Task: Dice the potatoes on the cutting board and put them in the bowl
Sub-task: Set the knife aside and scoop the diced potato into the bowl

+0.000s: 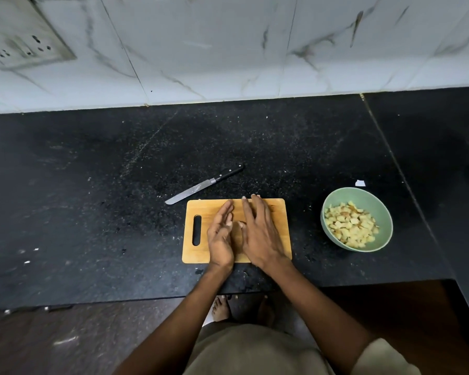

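Pale yellow potato cubes point(349, 226) fill the green bowl point(385, 212), right of the right hand point(260, 234); both it and the left hand point(220, 234) lie flat, fingers straight, on the cutting board point(195, 209).

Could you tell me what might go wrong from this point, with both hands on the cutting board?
1. Both hands, left hand and right hand, may sweep any remaining bits off the cutting board onto the counter, missing the bowl.
2. The knife lies loose behind the board; reaching forward could brush its blade.
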